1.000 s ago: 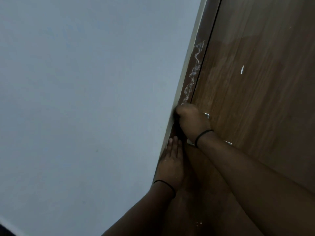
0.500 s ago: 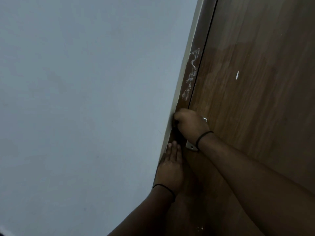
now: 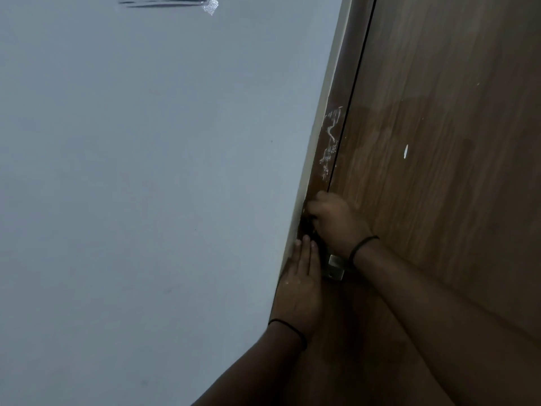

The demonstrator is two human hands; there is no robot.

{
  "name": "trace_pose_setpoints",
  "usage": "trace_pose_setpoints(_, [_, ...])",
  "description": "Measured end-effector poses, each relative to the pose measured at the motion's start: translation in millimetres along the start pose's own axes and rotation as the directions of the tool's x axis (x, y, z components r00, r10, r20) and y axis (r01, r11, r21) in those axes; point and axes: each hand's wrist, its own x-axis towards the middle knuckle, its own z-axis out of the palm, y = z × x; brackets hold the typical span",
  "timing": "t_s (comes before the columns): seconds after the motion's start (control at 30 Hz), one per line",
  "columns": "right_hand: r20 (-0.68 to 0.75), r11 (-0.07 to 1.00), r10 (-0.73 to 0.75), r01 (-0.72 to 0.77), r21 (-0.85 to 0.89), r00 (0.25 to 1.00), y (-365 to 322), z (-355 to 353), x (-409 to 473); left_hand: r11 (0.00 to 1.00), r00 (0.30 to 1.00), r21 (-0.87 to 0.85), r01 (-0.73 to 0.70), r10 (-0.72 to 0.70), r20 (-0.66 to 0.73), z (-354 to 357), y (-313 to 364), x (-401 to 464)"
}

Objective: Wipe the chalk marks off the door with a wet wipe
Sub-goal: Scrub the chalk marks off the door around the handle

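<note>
White chalk marks (image 3: 330,143) run down the dark door frame beside the brown wooden door (image 3: 439,142). A small white fleck (image 3: 405,150) sits on the door panel. My right hand (image 3: 333,222) is just below the marks, fingers curled against the frame. They grip the wet wipe, which is almost wholly hidden under them. Lower down, my left hand (image 3: 301,282) lies flat on the frame with straight fingers pointing up. Its fingertips are close under my right hand.
A metal latch plate (image 3: 335,268) sits on the door edge between my wrists. The pale wall (image 3: 146,200) fills the left side, with a taped patch (image 3: 210,7) near its top. A darker damp-looking area spreads over the door's lower part.
My right hand has slid a little down the frame, away from the chalk marks, whose lower end now looks shorter. My left hand has stayed flat. The view has tilted upward.
</note>
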Motion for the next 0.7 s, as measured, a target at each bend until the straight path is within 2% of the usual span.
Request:
trace_pose_setpoints(0.13, [-0.28, 0.995, 0.096, -0.103, -0.009, 0.955, 23, -37, 51, 0.999, 0.999, -0.019, -0.039, 0.039, -0.027, -21, 11, 29])
trace_pose_setpoints(0.2, [-0.355, 0.993, 0.091, -0.112, -0.04, 0.931, 29, -46, 64, 0.998, 0.998, -0.007, -0.064, 0.063, -0.024, -27, 14, 43])
trace_pose_setpoints(0.27, [-0.353, 0.992, 0.034, -0.075, -0.101, 0.935, 30, -40, 58, 0.997, 0.997, -0.008, -0.073, 0.073, -0.015, -31, 15, 55])
trace_pose_setpoints(0.4, [-0.151, 0.989, -0.113, 0.096, -0.114, 0.982, 26, -15, 29, 0.996, 0.995, -0.029, -0.088, 0.086, -0.047, -38, 21, 63])
trace_pose_setpoints(0.47, [-0.109, 0.983, -0.136, 0.12, -0.139, 0.985, 27, -18, 34, 0.997, 0.996, -0.015, -0.074, 0.073, -0.05, -41, 23, 67])
trace_pose_setpoints(0.57, [-0.258, 0.99, -0.093, 0.062, -0.129, 0.962, 33, -43, 64, 0.998, 0.999, 0.048, -0.049, 0.049, -0.011, -48, 24, 72])
trace_pose_setpoints(0.7, [-0.418, 0.983, 0.093, -0.151, -0.108, 0.904, 46, -75, 107, 0.994, 0.998, 0.105, -0.025, 0.018, 0.068, -54, 26, 77])
